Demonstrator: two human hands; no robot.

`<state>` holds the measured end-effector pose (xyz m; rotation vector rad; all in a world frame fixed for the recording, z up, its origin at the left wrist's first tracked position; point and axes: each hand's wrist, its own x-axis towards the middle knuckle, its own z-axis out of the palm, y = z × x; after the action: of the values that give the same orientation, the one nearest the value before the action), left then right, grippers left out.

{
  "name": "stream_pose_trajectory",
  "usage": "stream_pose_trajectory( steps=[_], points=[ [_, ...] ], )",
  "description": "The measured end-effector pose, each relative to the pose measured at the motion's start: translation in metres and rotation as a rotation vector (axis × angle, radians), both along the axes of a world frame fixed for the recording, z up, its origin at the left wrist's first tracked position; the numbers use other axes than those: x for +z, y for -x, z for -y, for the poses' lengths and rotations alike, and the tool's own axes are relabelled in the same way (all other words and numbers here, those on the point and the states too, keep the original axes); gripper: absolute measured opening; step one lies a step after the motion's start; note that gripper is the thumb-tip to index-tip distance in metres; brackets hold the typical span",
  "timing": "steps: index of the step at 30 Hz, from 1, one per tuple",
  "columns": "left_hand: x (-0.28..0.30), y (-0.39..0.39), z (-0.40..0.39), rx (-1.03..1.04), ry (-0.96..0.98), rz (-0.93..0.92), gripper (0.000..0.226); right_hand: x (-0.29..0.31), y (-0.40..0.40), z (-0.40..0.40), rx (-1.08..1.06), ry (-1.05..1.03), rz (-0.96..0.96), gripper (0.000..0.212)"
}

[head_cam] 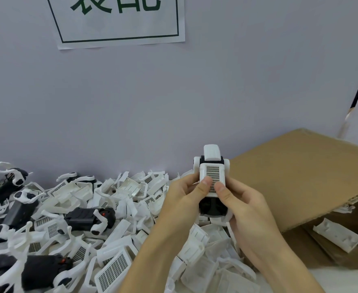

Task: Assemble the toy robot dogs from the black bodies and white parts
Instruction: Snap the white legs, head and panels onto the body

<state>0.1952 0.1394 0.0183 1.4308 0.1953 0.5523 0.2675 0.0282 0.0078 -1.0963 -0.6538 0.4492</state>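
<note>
- You hold one small toy robot dog, black plastic body clad in white shells [213, 182], in both hands at centre frame, raised above the heap; its long axis runs near-to-far, with the white rounded end piece pointing away from you toward the wall.
- Your left hand [182, 197] wraps the dog's left flank with curled fingers, and its thumb [204, 183] lies on the white rectangular cover with the fine grid pattern [213, 176] that faces up at you.
- Your right hand [243, 206] cups the right flank and underside the same way; its thumb [221, 190] sits on the near right part of the same cover, just beside the left thumb.
- Both thumbs meet near the cover's near edge; the black body shows bare just below them, toward you. Judged from this, the step in hand is seating the grid cover, and the press goes down into the body, equally from both hands.
- Whether the cover is fully seated along its edges cannot be told here.
- The heap of loose white plastic shells and grid covers [118, 208] lies below and to the left, mixed with part-built black bodies bearing white legs [89, 218]; your left hand is the nearer one to it.
- The brown cardboard box with its raised flap [300, 176] stands close on the right, holding a few white shells; the flap's edge limits room on that side.
- Open room lies above the heap, near and left, and far toward the pale wall bearing the white paper sign with green lettering [118, 20].
</note>
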Motion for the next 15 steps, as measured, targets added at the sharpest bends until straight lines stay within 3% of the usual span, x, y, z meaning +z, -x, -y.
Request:
stream_pose_trajectory(
  steps=[6, 15],
  points=[
    [-0.0029, 0.0003, 0.0014, 0.009, -0.053, -0.003, 0.027, -0.0005, -0.0003, 0.0031, -0.101, 0.069, 0.144, 0.022],
    [-0.0045, 0.001, -0.0011, 0.022, 0.016, -0.036, 0.027, -0.002, 0.0045, 0.0, -0.117, 0.069, 0.117, 0.027]
  ],
)
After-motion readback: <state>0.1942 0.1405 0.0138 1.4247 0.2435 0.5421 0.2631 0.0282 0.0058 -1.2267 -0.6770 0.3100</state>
